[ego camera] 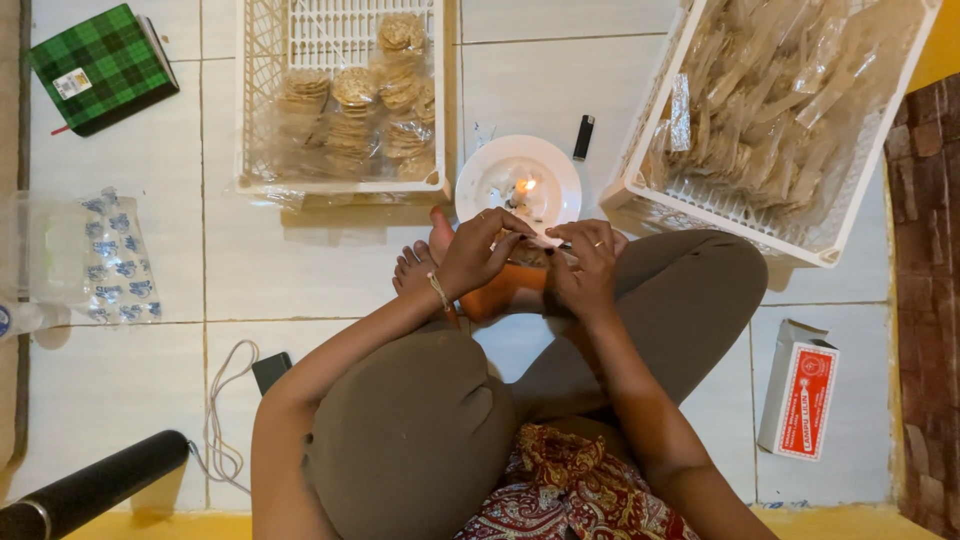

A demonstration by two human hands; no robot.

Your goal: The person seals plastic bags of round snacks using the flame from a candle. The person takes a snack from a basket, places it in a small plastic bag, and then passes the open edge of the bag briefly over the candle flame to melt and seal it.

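Observation:
I sit cross-legged on a white tiled floor. My left hand (482,250) and my right hand (585,265) meet over my feet, both pinching a small clear plastic packet of crackers (530,252). The packet's edge sits just in front of a white plate (518,180) that carries a small burning candle flame (524,186). A ring shows on each hand and a thin bracelet on my left wrist.
A white basket (262,120) of stacked round crackers stands at the back left, a second white basket (830,235) of bagged snacks at the right. A black lighter (583,137), a red-and-white box (798,390), a green checked book (100,65), a phone with cable (270,370) lie around.

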